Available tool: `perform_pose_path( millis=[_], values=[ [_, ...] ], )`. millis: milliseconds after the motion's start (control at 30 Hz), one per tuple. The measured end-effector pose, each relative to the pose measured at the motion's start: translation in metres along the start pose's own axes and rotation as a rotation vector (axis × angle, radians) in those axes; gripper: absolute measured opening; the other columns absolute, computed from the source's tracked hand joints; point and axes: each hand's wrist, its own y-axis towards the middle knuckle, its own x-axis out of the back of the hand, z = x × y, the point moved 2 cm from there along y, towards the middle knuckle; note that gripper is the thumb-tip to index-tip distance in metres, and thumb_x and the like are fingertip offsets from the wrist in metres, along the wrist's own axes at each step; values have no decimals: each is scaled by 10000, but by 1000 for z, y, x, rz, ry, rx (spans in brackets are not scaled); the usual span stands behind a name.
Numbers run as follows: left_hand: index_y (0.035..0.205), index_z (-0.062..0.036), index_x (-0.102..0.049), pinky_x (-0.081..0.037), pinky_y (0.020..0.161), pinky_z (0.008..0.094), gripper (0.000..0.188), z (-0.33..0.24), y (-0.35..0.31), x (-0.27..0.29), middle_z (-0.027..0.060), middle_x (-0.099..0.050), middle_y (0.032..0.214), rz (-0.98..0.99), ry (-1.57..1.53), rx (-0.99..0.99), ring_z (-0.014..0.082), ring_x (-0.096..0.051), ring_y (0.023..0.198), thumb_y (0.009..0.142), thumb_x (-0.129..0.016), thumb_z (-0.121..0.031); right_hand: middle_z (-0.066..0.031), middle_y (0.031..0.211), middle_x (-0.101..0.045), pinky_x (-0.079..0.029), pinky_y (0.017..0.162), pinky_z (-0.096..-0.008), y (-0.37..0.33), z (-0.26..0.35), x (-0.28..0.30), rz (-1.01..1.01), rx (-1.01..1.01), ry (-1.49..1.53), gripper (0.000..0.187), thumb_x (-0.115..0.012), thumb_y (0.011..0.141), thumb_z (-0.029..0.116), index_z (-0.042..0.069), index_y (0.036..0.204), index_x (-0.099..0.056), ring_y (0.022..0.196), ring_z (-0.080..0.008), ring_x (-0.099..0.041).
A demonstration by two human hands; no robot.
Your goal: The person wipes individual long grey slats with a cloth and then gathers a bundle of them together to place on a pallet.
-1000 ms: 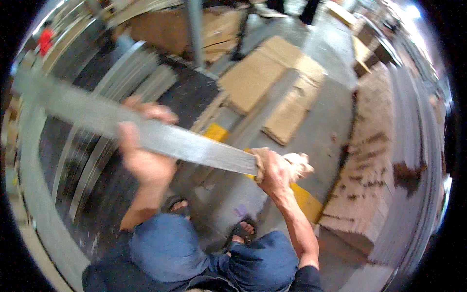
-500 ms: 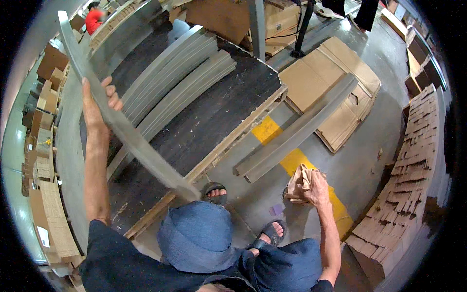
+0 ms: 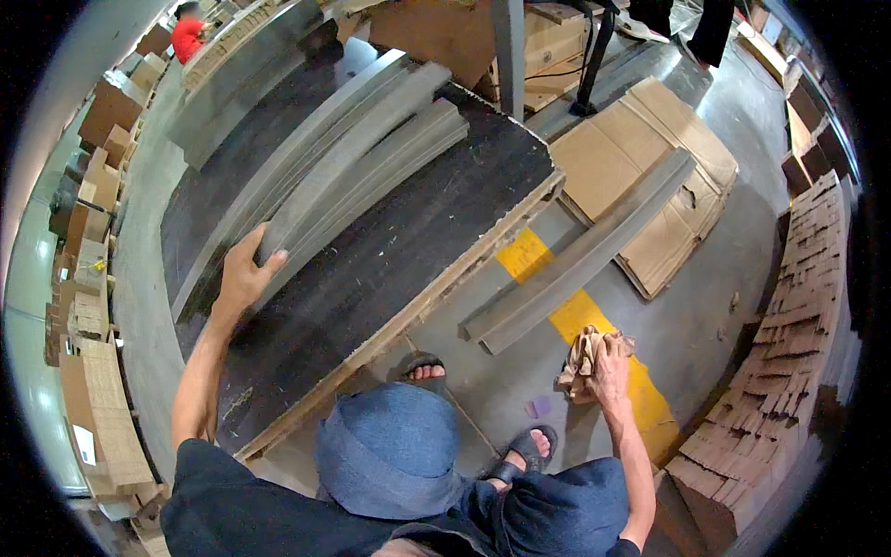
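Several long grey strips (image 3: 394, 172) lie in bunches on a dark-topped platform (image 3: 371, 269). My left hand (image 3: 246, 269) grips a long grey strip (image 3: 320, 176) lying over the bunches, its thumb on the near side and its other fingers partly hidden. At the right, my right hand (image 3: 610, 369) is closed on a crumpled brown cloth (image 3: 585, 357), held above the floor. Between the platform and that hand, a separate grey bar (image 3: 580, 255) rests with its far part on flattened cardboard (image 3: 631, 148).
Stacked brown cardboard pieces (image 3: 756, 362) stand along the right. A yellow floor stripe (image 3: 580, 317) passes beneath the bar. A grey post (image 3: 508, 56) rises behind the platform. Boxes (image 3: 88, 371) line the left, and a person in red (image 3: 188, 35) is far back.
My left hand has swung the raised grey strip down and right onto the bunches on the platform. My right hand still holds the crumpled cloth in nearly the same place.
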Motion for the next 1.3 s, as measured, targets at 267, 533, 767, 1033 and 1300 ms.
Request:
perform_pose_path(
  millis=[267,533,767,1033,1300],
  values=[
    [1324,76,-537,-454,1013,414,667,48,6,-22,276,-606,1290,2,136,-69,390,-599,1196,840,-746,-332,-215,1258,-506,-406,1054,-478,-2,2,1,15,0,65,684,-774,616,117,14,1243,-523,1198,-427,-474],
    [1358,60,-517,-437,1045,413,698,58,15,-30,278,-585,1323,75,109,-41,388,-583,1225,827,-752,-327,-218,1283,-526,-413,1044,-471,-2,5,1,17,-44,88,771,-836,593,106,-27,1278,-508,1207,-413,-478],
    [1395,41,-494,-415,1071,411,734,61,27,-33,258,-589,1338,179,84,34,371,-563,1257,811,-764,-312,-210,1276,-506,-414,1059,-476,-4,9,-4,-47,-17,103,707,-780,566,61,-3,1218,-513,1216,-421,-466],
    [1389,16,-524,-398,1090,415,680,-1,27,-48,206,-579,1365,-64,182,-323,356,-543,1273,779,-782,-137,-177,1335,-490,-431,1019,-482,-9,5,-1,-11,-80,29,702,-736,655,155,30,1307,-509,1234,-413,-469],
    [1267,-4,-600,-499,976,422,532,-218,-11,-227,208,-619,1258,337,-269,-613,368,-613,1144,797,-768,-189,-147,1063,-692,-512,906,-393,1,41,33,-78,-510,893,352,-721,800,134,56,1131,-632,1025,-297,-658]
  ],
)
